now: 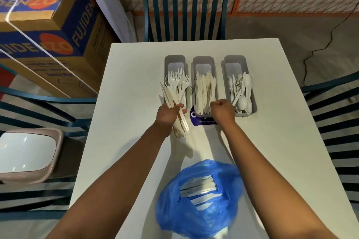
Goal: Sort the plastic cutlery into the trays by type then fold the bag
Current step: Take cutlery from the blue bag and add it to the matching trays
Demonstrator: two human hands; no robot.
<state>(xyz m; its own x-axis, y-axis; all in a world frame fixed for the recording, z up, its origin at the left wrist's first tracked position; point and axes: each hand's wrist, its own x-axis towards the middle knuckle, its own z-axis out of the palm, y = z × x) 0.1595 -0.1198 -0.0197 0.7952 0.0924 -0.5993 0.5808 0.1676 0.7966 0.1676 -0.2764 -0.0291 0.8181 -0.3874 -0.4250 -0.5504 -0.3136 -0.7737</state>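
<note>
Left hand (pixel 168 115) grips a fanned bundle of knives (pixel 179 120) beside the fork tray (pixel 175 59); right hand (pixel 221 109) is curled at the near end of the knife tray (pixel 204 59), though I can't tell whether it pinches a piece. The blue bag (pixel 198 198) still holds cutlery. Risk: that loose fan could slip and spill into the forks.

Three trays set side by side at far middle of table (pixel 136 83): fork tray (pixel 174 60) left, knife tray (pixel 203 61) centre, spoon tray (pixel 234 60) right. Label (pixel 192 120) partly tucked under knife tray's near end. Left hand (pixel 168 115) held before fork tray, right hand (pixel 222 111) at knife tray's near end. Bag (pixel 194 219) laid at near edge, cutlery (pixel 198 190) inside. Chair (pixel 185 11) placed behind table, bin (pixel 27 155) left.
</note>
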